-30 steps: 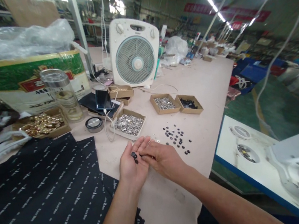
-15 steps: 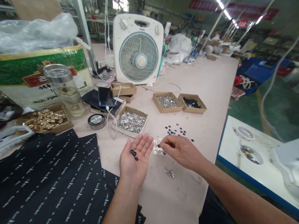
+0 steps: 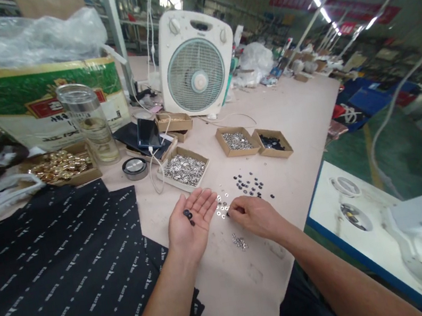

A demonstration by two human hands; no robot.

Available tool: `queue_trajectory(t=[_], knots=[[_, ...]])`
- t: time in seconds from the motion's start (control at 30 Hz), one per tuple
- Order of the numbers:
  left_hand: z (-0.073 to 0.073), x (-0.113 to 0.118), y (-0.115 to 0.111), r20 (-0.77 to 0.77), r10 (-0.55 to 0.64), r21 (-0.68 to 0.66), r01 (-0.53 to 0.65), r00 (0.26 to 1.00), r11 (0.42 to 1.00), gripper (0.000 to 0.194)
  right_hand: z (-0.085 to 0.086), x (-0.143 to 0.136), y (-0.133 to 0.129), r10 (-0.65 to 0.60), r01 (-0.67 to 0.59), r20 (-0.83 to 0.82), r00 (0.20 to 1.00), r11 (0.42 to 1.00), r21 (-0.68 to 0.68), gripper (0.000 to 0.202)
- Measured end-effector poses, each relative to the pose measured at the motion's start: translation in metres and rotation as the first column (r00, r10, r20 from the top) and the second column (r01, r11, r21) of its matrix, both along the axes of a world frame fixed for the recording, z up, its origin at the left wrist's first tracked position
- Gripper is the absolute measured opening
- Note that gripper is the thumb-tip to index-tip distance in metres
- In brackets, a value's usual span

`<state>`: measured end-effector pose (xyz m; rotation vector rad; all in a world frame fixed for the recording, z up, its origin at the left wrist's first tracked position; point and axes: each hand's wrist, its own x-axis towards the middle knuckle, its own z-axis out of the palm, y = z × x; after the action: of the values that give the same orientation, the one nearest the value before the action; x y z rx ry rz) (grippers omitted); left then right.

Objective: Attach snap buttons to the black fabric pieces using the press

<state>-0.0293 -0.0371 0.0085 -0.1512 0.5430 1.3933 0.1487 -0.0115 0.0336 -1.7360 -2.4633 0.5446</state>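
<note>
Left hand lies open, black caps on its palm; right hand curls, hold unclear; caps look light, hard, best rim-pinched.

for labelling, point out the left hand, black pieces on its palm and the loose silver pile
Left hand (image 3: pixel 185 233): head view, on the palm.
Black pieces (image 3: pixel 187 212): head view, on the topmost piece.
Loose silver pile (image 3: pixel 240 242): head view, middle of the heap.

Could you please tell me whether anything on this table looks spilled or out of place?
Perhaps the black buttons and silver rings strewn near the right hand, since similarly coloured pieces sit in boxes.
</note>
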Motion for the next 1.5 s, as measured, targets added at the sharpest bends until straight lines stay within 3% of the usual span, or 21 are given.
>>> queue_trajectory(t=[0.37, 0.57, 0.8, 0.93, 1.03, 1.13, 1.27, 1.37, 1.5], knots=[[-0.001, 0.0, -0.001, -0.013, -0.023, 0.012, 0.023, 1.0, 1.0, 0.031, -0.01, -0.001, 0.002, -0.014, 0.012, 0.039, 0.999, 0.999, 0.052, 0.014], [-0.001, 0.0, -0.001, -0.011, -0.019, 0.013, 0.02, 1.0, 1.0, 0.033, -0.007, -0.001, -0.001, -0.013, 0.01, 0.049, 0.999, 0.998, 0.064, 0.009], [-0.002, 0.001, -0.001, -0.006, -0.026, 0.026, 0.026, 1.0, 0.999, 0.034, -0.006, 0.0, -0.007, 0.103, -0.119, 0.143, 0.984, 0.986, 0.114, 0.019], [-0.001, 0.001, -0.002, 0.012, -0.03, 0.023, 0.03, 0.999, 0.999, 0.039, 0.006, -0.002, -0.011, 0.085, -0.092, 0.049, 0.995, 0.98, 0.176, 0.02], [0.002, 0.001, -0.002, 0.015, -0.039, 0.017, 0.038, 0.999, 0.999, 0.045, 0.018, -0.015, -0.016, 0.104, -0.077, -0.093, 0.99, 0.962, 0.264, 0.017], [0.004, 0.002, -0.003, 0.013, -0.072, 0.002, 0.072, 0.997, 0.997, 0.048, 0.025, -0.039, -0.019, 0.238, -0.183, -0.175, 0.955, 0.942, 0.282, 0.017], [0.004, 0.003, -0.004, 0.057, -0.134, 0.059, 0.13, 0.989, 0.99, 0.051, 0.023, -0.066, -0.014, 0.345, -0.312, -0.115, 0.932, 0.921, 0.232, 0.021], [0.002, 0.003, -0.004, 0.069, -0.16, 0.106, 0.152, 0.985, 0.983, 0.056, 0.018, -0.072, -0.009, 0.354, -0.339, -0.056, 0.933, 0.922, 0.189, 0.02], [0.002, 0.003, -0.003, 0.045, -0.145, 0.065, 0.142, 0.988, 0.988, 0.055, 0.017, -0.072, -0.008, 0.344, -0.329, -0.074, 0.936, 0.931, 0.16, 0.022]])
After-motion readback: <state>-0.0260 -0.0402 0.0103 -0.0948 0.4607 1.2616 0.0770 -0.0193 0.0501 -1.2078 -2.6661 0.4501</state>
